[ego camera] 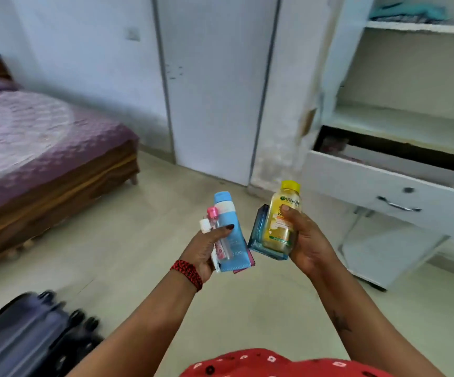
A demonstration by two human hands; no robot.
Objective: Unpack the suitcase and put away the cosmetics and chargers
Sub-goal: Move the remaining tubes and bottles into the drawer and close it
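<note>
Cosmetics held in both hands, facing the open drawer (370,183). The left hand (206,248) has its grip closed round a bundle: a blue tube (227,216), a pink-capped vial (212,214) and a small white-capped one (204,225). The right hand (308,240) grips a yellow bottle (281,216), with a blue glass bottle (258,235) pressed beside it. It is probably best to empty 1 hand at a time, low inside the drawer, because the left bundle looks loosely pinched. The yellow bottle is clear, labelled and yellow-capped. The suitcase (29,338) lies on the floor, lower left.
</note>
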